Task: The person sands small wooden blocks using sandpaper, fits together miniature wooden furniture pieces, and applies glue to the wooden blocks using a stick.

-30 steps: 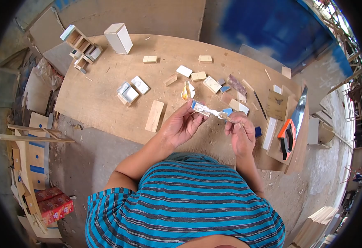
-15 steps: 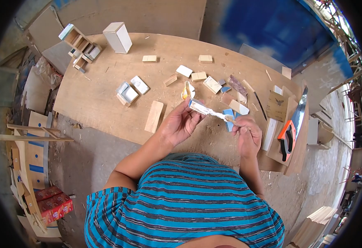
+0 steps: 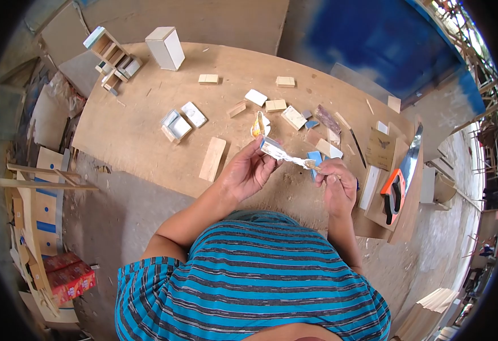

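My left hand [image 3: 251, 173] grips a small block [image 3: 271, 149] between thumb and fingers, its upper face smeared with white paste. In my right hand [image 3: 338, 184] a thin stick [image 3: 317, 168] is pinched, its tip coated in the same white stuff and touching the right end of the smear. Just behind the stick lies a blue piece [image 3: 313, 159] on the wooden table [image 3: 141, 142]. A torn packet with white paste [image 3: 259, 125] stands beyond my left hand. Left of that hand rests a plain wooden block [image 3: 212, 159].
An orange-handled saw [image 3: 394, 196] lies at the right, beside sandpaper [image 3: 380, 149]. Several small blocks are scattered mid-table. An open white box [image 3: 176, 126] sits left of centre. A tall white block [image 3: 165, 49] and a small wooden shelf model [image 3: 111, 54] stand at the back left.
Since a second ago, my right hand has shifted slightly right and down with the stick. The block in my left hand has tilted a little, and its white smear shows more fully.
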A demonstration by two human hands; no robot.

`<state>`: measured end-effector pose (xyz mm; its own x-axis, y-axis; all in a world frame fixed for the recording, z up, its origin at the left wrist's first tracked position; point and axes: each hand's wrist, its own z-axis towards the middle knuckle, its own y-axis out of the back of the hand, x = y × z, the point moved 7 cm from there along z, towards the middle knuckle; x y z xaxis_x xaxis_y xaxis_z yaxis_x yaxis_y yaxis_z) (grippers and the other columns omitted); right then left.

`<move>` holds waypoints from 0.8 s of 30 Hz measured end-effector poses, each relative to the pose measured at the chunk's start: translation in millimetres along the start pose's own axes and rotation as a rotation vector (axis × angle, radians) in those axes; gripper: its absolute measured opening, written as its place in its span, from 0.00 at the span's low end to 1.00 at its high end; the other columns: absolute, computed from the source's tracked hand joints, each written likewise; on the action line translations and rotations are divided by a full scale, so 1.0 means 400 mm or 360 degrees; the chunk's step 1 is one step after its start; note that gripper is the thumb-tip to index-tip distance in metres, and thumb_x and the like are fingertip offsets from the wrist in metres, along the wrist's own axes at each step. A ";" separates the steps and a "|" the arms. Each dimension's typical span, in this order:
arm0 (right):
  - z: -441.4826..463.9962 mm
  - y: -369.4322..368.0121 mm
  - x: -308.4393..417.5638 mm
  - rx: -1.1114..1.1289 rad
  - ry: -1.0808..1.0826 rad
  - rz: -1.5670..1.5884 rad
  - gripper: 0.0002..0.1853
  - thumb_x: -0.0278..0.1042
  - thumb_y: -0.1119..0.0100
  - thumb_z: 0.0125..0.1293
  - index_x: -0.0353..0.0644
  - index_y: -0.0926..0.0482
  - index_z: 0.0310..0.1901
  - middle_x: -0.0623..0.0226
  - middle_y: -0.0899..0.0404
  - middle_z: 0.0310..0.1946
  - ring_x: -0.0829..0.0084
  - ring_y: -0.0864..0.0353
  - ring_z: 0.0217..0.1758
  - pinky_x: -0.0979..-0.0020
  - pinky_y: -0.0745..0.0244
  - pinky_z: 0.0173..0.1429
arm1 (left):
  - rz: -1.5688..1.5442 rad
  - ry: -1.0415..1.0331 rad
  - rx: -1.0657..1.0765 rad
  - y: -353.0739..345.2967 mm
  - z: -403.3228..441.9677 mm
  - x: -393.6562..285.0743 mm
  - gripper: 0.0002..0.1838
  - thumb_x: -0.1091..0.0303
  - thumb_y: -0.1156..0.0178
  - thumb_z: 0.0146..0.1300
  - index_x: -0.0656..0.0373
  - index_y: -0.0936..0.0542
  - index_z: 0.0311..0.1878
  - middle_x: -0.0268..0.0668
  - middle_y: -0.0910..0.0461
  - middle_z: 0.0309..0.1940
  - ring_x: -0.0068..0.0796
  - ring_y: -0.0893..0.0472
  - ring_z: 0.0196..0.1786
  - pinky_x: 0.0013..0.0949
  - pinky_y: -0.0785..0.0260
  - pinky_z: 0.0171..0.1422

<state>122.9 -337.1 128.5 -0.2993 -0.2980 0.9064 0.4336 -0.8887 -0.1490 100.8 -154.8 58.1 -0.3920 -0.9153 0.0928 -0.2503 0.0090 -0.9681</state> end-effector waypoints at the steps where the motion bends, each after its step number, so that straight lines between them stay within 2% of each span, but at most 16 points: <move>1: 0.000 0.005 -0.006 -0.0012 -0.0027 0.0047 0.13 0.37 0.45 0.72 0.33 0.20 0.44 0.57 0.24 0.41 0.73 0.24 0.36 0.72 0.27 0.38 | -0.0015 -0.0014 -0.0017 0.003 -0.001 -0.002 0.28 0.58 0.44 0.71 0.75 0.32 0.62 0.50 0.22 0.46 0.40 0.18 0.46 0.30 0.15 0.48; 8: -0.001 0.030 -0.056 -0.0292 -0.0352 0.0523 0.13 0.37 0.44 0.71 0.34 0.20 0.44 0.61 0.22 0.38 0.73 0.25 0.35 0.72 0.31 0.36 | -0.0038 -0.0050 0.0019 0.023 -0.017 -0.017 0.29 0.56 0.46 0.72 0.75 0.32 0.63 0.51 0.21 0.46 0.42 0.17 0.46 0.31 0.14 0.46; 11: 0.013 -0.003 -0.053 -0.0153 -0.0337 0.0565 0.13 0.37 0.45 0.71 0.34 0.20 0.45 0.61 0.22 0.39 0.73 0.24 0.36 0.72 0.31 0.36 | -0.0043 -0.0061 0.0033 0.033 -0.023 -0.023 0.29 0.56 0.46 0.72 0.75 0.32 0.63 0.51 0.22 0.47 0.43 0.17 0.46 0.31 0.14 0.47; 15: 0.037 -0.066 -0.036 0.0094 -0.0253 0.0370 0.12 0.34 0.47 0.72 0.34 0.20 0.46 0.61 0.24 0.41 0.74 0.24 0.36 0.73 0.29 0.37 | -0.0082 -0.0119 0.0006 0.030 -0.035 -0.021 0.28 0.57 0.44 0.72 0.75 0.32 0.62 0.51 0.22 0.46 0.43 0.18 0.46 0.31 0.14 0.47; 24: 0.037 -0.103 -0.005 0.0253 0.0017 -0.0345 0.09 0.28 0.49 0.73 0.35 0.20 0.46 0.58 0.23 0.45 0.76 0.21 0.38 0.74 0.25 0.40 | -0.0106 -0.0160 0.0025 0.059 -0.048 -0.038 0.28 0.58 0.41 0.70 0.76 0.30 0.60 0.52 0.24 0.45 0.41 0.19 0.51 0.29 0.15 0.49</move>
<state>118.3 -294.6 138.9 -0.4083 -0.1112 0.9061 0.4864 -0.8664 0.1128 84.0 -132.9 38.2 -0.2841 -0.9494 0.1339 -0.2587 -0.0586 -0.9642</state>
